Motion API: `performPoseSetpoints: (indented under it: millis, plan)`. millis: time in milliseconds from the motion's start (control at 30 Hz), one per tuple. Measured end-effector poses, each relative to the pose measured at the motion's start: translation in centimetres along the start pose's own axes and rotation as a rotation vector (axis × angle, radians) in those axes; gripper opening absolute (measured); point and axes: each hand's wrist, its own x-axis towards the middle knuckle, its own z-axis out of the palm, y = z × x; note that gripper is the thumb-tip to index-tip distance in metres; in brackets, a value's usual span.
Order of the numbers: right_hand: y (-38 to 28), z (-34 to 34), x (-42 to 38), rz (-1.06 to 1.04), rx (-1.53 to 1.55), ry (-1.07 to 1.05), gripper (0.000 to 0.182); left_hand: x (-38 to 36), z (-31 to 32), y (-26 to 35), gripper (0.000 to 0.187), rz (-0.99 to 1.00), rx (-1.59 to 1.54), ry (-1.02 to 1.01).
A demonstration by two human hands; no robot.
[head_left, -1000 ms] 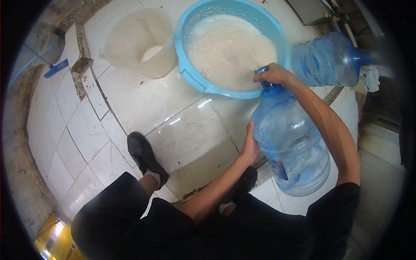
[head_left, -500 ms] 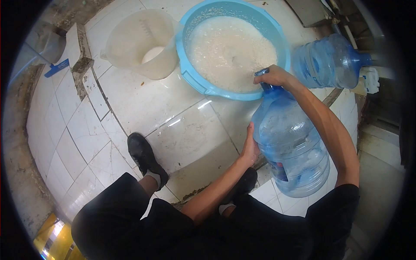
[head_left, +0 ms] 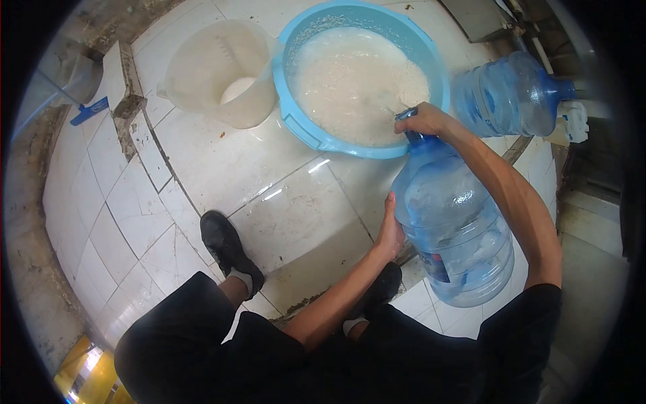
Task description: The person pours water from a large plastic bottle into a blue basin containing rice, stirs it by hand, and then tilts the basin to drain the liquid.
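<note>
A large clear-blue water jug [head_left: 454,215] leans with its mouth over the rim of a light blue basin [head_left: 301,121]. My right hand [head_left: 429,121] is closed around the jug's neck. My left hand [head_left: 390,227] presses against the jug's left side, its thumb pointing up; the other fingers are mostly hidden beneath the jug. Cloudy whitish water with rice-like grains [head_left: 356,84] fills much of the basin. Near the jug's mouth the surface is disturbed, and a thin stream of water seems to run out there. Some water shows inside the jug.
A translucent measuring pitcher [head_left: 195,74] with something white inside stands left of the basin. Another blue water jug [head_left: 505,97] lies on its side to the right. A blue squeegee [head_left: 89,111] is at far left. My shoe [head_left: 225,242] rests on the wet tiled floor [head_left: 303,215].
The disturbed spot on the basin's surface has shifted closer to the jug's mouth. Both hands keep the same hold, and the jug has hardly moved.
</note>
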Motion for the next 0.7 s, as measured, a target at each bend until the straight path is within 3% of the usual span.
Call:
performPoseSetpoints:
  millis: [200, 300, 367, 500, 600, 700]
  plan:
    - [0.3, -0.6, -1.1, -0.006, 0.055, -0.06, 0.05, -1.4, 1.1, 0.4, 0.085, -0.045, -0.029, -0.073]
    - [0.2, -0.5, -2.2, -0.036, 0.052, 0.015, 0.049, -1.6, 1.2, -0.3, 0.087, -0.007, -0.024, -0.077]
    - [-1.2, -1.3, -5.0, -0.036, 0.061, 0.036, 0.042, -2.6, 2.4, -0.3, 0.092, 0.151, 0.043, -0.048]
    - [-2.3, -4.0, -9.5, -0.062, 0.087, 0.104, 0.044, -4.1, 4.8, 0.4, 0.099, 0.145, 0.069, -0.07]
    - [-3.4, -5.6, -14.3, -0.113, 0.163, 0.196, 0.049, -6.1, 7.5, 1.4, 0.109, 0.248, 0.207, -0.117]
    - [-2.9, -6.1, -19.4, -0.251, 0.119, 0.488, 0.04, -7.7, 9.1, 1.3, 0.121, 0.293, 0.291, -0.158]
